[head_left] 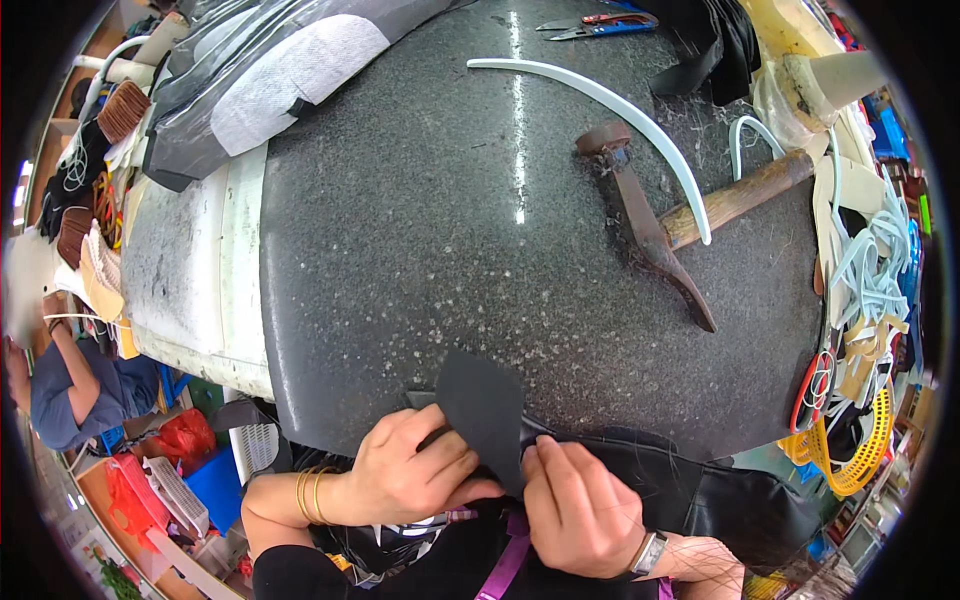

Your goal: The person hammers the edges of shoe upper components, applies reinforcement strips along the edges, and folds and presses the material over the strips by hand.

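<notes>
Beside a speckled dark table (400, 240), apparently positioning a black sheet (480, 405), pinched in left hand (415, 470) and seemingly right hand (585, 505). Likely calls for steady edge alignment.

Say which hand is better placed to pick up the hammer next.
Probably the right hand: the hammer lies nearer it than the left hand, with handle extending rightward. Both hands are on black material, though.

A black sleeve (295, 573) shows at lower left of the frame, a purple strap (504, 562) at lower centre; gold-coloured bangles (303, 494) circle the left wrist (338, 498), a silver-toned band (649, 554) the right wrist (632, 560).
</notes>
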Available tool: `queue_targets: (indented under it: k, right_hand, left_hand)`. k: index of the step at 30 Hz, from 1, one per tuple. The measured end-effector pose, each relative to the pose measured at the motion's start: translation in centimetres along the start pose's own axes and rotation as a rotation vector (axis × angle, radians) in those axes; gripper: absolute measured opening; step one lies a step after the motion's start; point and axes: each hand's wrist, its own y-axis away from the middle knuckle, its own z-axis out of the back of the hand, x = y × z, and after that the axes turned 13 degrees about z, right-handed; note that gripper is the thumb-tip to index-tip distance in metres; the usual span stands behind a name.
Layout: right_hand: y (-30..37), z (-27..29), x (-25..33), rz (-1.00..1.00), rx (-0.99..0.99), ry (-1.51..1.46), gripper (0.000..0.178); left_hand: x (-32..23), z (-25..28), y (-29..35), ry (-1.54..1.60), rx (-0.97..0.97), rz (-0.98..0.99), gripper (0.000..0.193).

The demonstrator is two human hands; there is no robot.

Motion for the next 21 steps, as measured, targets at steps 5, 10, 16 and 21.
queue_targets:
  k: [5,10,16,21]
  right_hand:
    - [-0.8,0.7,-0.3,0.067,0.155,-0.022,0.018]
    - [-1.9,1.3,-1.2,0.113,0.252,-0.134,0.018]
    - [-2.0,1.6,-0.2,0.196,0.524,0.152,0.017]
    - [0.9,4.3,-0.7,0.148,0.416,0.001,0.033]
  left_hand:
    - [0.0,0.3,0.6,0.073,-0.035,0.066,0.040]
    - [0.3,1.5,1.3,0.017,0.014,0.090,0.046]
    - [1.5,5.9,0.3,0.477,-0.366,0.175,0.034]
    - [-1.0,5.4,-3.3,-0.252,0.332,-0.245,0.068]
